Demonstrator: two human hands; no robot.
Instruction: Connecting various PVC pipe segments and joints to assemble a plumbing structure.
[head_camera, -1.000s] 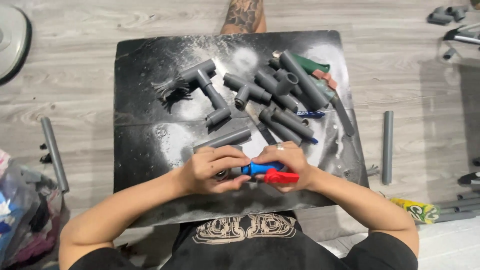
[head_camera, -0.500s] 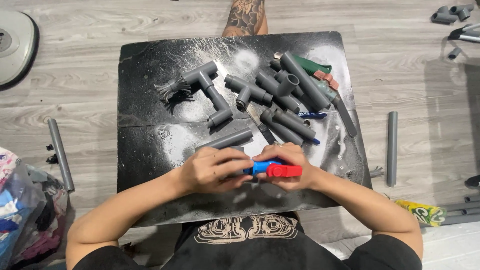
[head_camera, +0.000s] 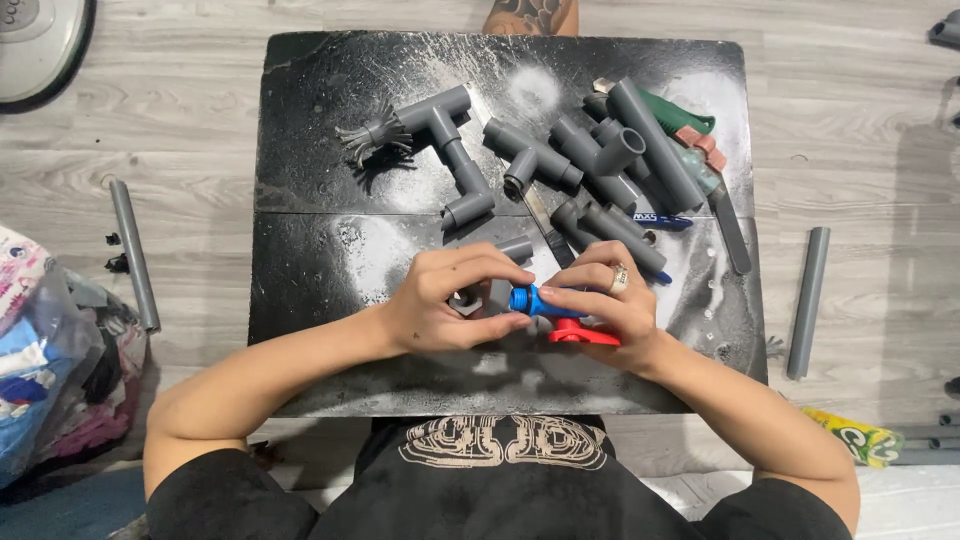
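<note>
Over the near half of a black board (head_camera: 320, 290), both hands meet. My right hand (head_camera: 608, 305) grips a blue plastic valve (head_camera: 535, 299) with a red handle (head_camera: 582, 336), its threaded end pointing left. My left hand (head_camera: 450, 300) holds a grey pipe piece (head_camera: 497, 290) against that threaded end; the fingers hide most of the pipe piece. A ring sits on one right-hand finger.
Grey pipe fittings lie further back: a tee assembly (head_camera: 440, 130) with a frayed end and a heap of elbows and pipes (head_camera: 610, 160). A green-handled tool (head_camera: 680, 115) rests at the back right. Loose grey pipes lie on the wood floor left (head_camera: 134, 255) and right (head_camera: 808, 300). Bags (head_camera: 50, 360) sit at left.
The view has shifted, so the board sits more centred. My hands stay together on the blue valve and grey piece, with the fingers slightly regripped.
</note>
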